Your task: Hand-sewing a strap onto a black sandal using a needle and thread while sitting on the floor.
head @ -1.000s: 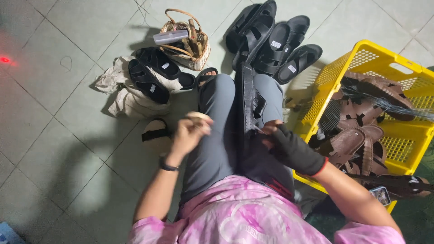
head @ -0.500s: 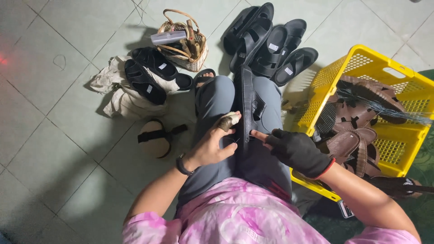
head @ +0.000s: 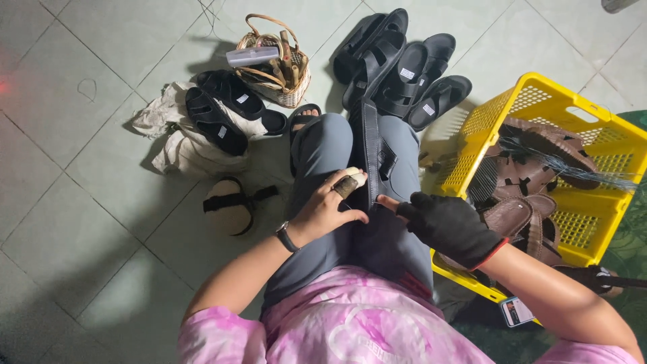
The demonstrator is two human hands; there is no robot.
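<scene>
Black sandal (head: 373,158) lies edge-up along the lap between the knees. Left hand (head: 328,207), finger taped, pinches its near edge. Gloved right hand (head: 450,226) grips the same end, bare fingertip touching. Yellow crate (head: 539,108) of brown sandals (head: 532,175) right; black sandals (head: 404,67) ahead.
</scene>
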